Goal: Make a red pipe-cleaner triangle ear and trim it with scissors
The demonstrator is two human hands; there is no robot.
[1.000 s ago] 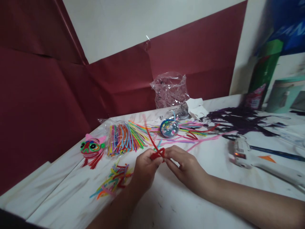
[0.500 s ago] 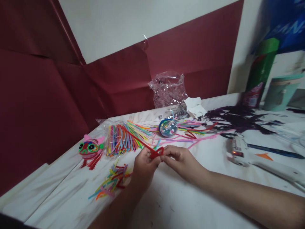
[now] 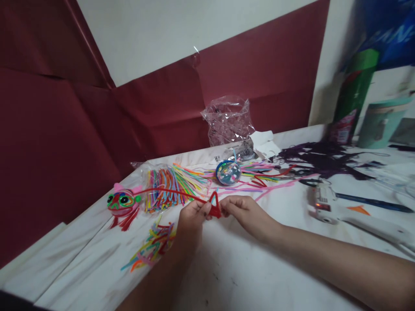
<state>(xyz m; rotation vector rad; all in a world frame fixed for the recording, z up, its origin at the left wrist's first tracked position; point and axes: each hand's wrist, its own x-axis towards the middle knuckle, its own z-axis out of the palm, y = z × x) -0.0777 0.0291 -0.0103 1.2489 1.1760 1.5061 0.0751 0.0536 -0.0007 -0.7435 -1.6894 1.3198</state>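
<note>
A red pipe cleaner is bent into a small pointed loop between my hands, and its long free end stretches left over the bagged pipe cleaners. My left hand pinches the piece at the loop's left side. From the other side, the fingertips of my right hand close on the loop's right edge. Left of them sits a pink and red animal-face figure with green-ringed eyes and a red fringe. Cut pipe cleaner pieces in many colours lie in a pile beside my left forearm.
A clear bag of pipe cleaners lies behind my hands, near a round clear container. On the right are a white glue gun, a dark blue pen, dark purple strands and a mint cup. A crumpled plastic bag stands behind.
The red loop has turned more upright into a pointed shape. Its long free end has swung down to the left, and my right fingers have shifted slightly on it.
</note>
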